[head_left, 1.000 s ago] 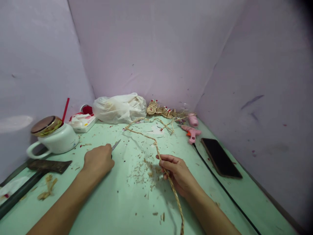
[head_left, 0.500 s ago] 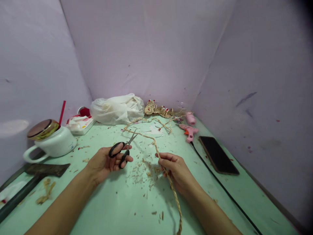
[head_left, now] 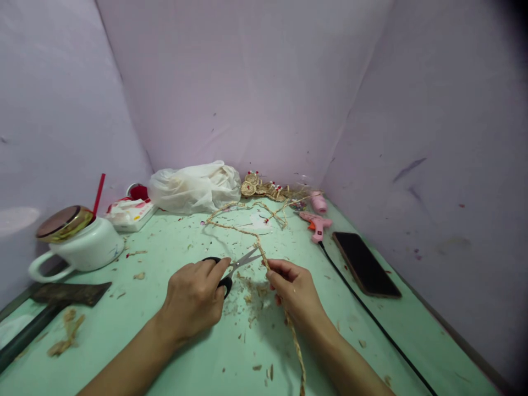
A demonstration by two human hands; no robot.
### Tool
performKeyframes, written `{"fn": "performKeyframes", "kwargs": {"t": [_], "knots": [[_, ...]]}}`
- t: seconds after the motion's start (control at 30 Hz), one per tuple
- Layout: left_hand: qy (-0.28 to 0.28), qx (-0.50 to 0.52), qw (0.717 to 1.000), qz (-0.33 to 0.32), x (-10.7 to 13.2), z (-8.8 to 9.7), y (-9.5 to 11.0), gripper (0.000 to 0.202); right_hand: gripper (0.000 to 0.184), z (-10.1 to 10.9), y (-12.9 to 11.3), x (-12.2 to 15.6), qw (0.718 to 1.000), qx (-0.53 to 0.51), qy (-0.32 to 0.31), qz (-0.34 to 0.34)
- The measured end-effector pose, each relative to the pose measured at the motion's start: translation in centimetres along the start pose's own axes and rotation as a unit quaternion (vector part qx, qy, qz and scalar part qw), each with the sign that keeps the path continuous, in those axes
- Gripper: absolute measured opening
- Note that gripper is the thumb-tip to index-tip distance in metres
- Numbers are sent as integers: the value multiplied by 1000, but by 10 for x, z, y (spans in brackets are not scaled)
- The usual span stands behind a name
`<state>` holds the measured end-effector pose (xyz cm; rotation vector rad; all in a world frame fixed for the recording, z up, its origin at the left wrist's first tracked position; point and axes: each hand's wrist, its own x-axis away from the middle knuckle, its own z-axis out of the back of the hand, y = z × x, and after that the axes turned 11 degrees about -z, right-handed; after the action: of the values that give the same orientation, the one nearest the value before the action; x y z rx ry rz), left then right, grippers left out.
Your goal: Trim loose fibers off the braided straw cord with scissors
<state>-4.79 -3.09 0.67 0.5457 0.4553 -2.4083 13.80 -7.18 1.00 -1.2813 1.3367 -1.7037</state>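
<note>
My left hand (head_left: 196,301) is closed on a pair of scissors (head_left: 244,260) by their black handles. The blades are parted, with their tips beside a braided straw cord (head_left: 297,352). Whether the tips touch the cord I cannot tell. Pinched between thumb and fingers, the cord passes through my right hand (head_left: 297,291). From there it runs down toward the table's near edge, and its other end loops away across the tabletop. Small straw clippings (head_left: 247,300) lie scattered below both hands.
A white mug (head_left: 88,247) and a hammer (head_left: 68,294) are on the left. Behind lie a white plastic bag (head_left: 196,187) and woven straw pieces (head_left: 262,187). At right are a pink glue gun (head_left: 315,225) with a black cable and a phone (head_left: 366,264).
My left hand has turned palm down and moved right, bringing the scissors from lying loosely in the open palm to the cord. The right hand stays almost in place on the cord.
</note>
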Motion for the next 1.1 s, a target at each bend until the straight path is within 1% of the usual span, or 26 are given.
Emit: {"fn": "performKeyframes", "kwargs": {"t": [0.07,0.3,0.5,0.6,0.67,0.73,0.8,0.87,0.93,0.97,1.03,1.1], "knots": [[4,-11,1000,1,0,-1,0,39,26,-1,2,-1,1000,6,-2,5],[-8,-27,1000,-2,1,-1,-2,38,26,0,2,0,1000,13,-7,24],[16,-60,998,-27,2,-3,-3,39,26,0,1,0,1000,-4,3,11],[20,-55,998,-31,3,-5,-5,40,26,0,3,-1,1000,6,-2,22],[17,-28,999,-24,4,-4,-5,40,26,0,3,-1,1000,14,-2,25],[11,32,999,11,2,-2,-5,39,25,0,3,-1,1000,11,-4,19],[1,106,991,85,-1,1,-4,39,24,0,2,0,1000,-2,-12,5],[-14,167,970,178,-4,4,-4,38,23,0,-1,1,999,-21,-26,-18],[-21,219,942,254,-6,3,-5,37,23,0,-3,2,997,-44,-47,-41],[-19,247,927,281,-7,2,-6,36,24,1,-3,3,996,-55,-57,-47],[-9,296,902,316,-7,-2,-8,36,25,1,-4,4,994,-70,-71,-45],[-8,313,888,336,-7,-4,-9,35,27,0,-3,3,995,-69,-68,-35]]}}
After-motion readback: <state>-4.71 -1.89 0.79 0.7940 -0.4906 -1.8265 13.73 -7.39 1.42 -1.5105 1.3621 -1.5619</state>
